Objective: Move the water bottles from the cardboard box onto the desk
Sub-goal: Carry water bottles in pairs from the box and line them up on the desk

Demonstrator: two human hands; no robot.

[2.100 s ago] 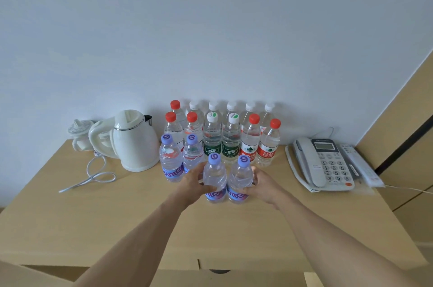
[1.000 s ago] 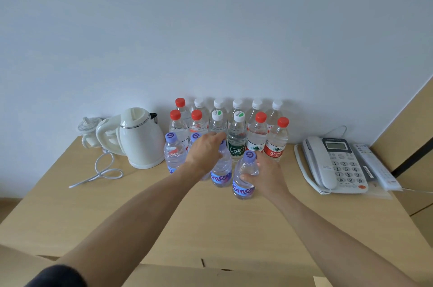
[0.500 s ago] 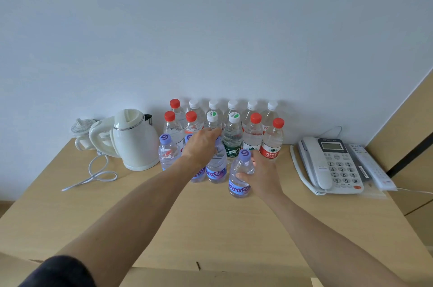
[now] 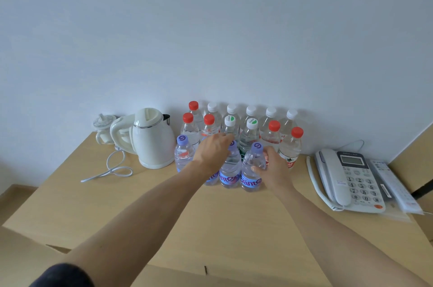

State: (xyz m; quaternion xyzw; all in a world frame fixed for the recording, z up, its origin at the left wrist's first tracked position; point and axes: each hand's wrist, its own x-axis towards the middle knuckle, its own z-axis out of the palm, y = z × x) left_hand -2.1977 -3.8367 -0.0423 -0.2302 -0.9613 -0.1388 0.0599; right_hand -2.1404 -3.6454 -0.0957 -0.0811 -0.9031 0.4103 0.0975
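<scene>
Pale blue-grey wall behind a light wooden desk (image 4: pixel 234 228); landmark is the white electric kettle (image 4: pixel 153 139) at desk rear left. Left of the kettle, a small clear lidded cup (image 4: pixel 103 128), partly hidden by the kettle handle. White power cord (image 4: pixel 110 169) loops on the desk just in front-left of the kettle.

Right of the kettle, clear plastic water bottles stand upright in rows against the wall: back row mostly white caps (image 4: pixel 250 111), middle row with red caps (image 4: pixel 274 125) and two green-marked white caps. Front row is purple-capped bottles with purple labels; the leftmost one (image 4: pixel 184 154) stands just beside the kettle.

Further right of the kettle, left hand (image 4: pixel 214 151) reaches over the front row, fingers curled down around the top of a purple-label bottle (image 4: pixel 230 169), covering most of its cap. Touching that bottle on its right, a second purple-capped bottle (image 4: pixel 253 169) is gripped at the shoulder by the right hand (image 4: pixel 273 165), thumb and fingers wrapped round it. Both bottles appear to rest on the desk.

Far right of the kettle, a white corded desk phone (image 4: pixel 349 179), with a white remote control (image 4: pixel 396 186) just beyond it. Cardboard box flap (image 4: pixel 28 261) shows at bottom left, below the desk edge.
</scene>
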